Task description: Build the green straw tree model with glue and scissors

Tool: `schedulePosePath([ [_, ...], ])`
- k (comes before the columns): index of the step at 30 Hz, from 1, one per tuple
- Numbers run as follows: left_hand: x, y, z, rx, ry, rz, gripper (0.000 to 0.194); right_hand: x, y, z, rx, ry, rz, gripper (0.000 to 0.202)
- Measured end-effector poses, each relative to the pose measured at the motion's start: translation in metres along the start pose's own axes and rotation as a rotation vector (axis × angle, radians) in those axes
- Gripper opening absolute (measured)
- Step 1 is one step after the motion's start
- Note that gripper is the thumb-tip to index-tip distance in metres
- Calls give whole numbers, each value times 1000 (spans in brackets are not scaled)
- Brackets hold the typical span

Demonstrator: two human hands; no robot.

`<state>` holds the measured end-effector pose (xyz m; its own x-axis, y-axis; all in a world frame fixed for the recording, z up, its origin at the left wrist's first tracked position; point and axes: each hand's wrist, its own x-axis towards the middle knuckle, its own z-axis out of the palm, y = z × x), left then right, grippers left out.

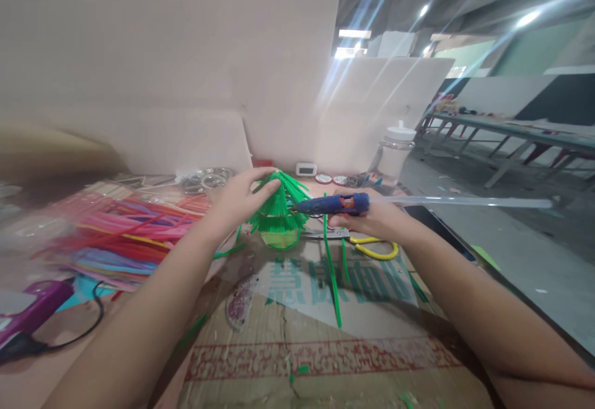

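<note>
Green cone (279,209) beside glue gun (335,203)

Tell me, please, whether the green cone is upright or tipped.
Upright: the green cone has its narrow peak above its wider fringe.

The green tree (277,212) looks fuzzy and matt; the glue gun (337,204) is blue plastic, its glue stick (465,201) smooth and translucent. The scissors (343,233) are metal with yellow plastic handles (377,240); the bottle (394,156) looks clear and glossy.
</note>
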<state>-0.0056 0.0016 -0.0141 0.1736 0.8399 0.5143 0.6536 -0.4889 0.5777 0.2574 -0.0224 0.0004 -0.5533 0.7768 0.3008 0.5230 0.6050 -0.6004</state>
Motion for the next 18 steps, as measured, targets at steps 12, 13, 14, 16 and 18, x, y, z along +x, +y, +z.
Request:
schedulePosePath([
  [12,0,0,0,-4,-4,3,52,1,11,2,-71,-4,-42,40],
  [13,1,0,0,2,-4,5,52,1,12,2,-77,0,-44,40],
  [14,0,0,0,8,-4,5,52,1,12,2,-81,3,-42,40],
  [16,0,-1,0,12,-1,5,52,2,11,2,-81,1,-43,39],
  [18,0,-1,0,7,-1,8,51,2,9,2,-77,-3,-55,38],
])
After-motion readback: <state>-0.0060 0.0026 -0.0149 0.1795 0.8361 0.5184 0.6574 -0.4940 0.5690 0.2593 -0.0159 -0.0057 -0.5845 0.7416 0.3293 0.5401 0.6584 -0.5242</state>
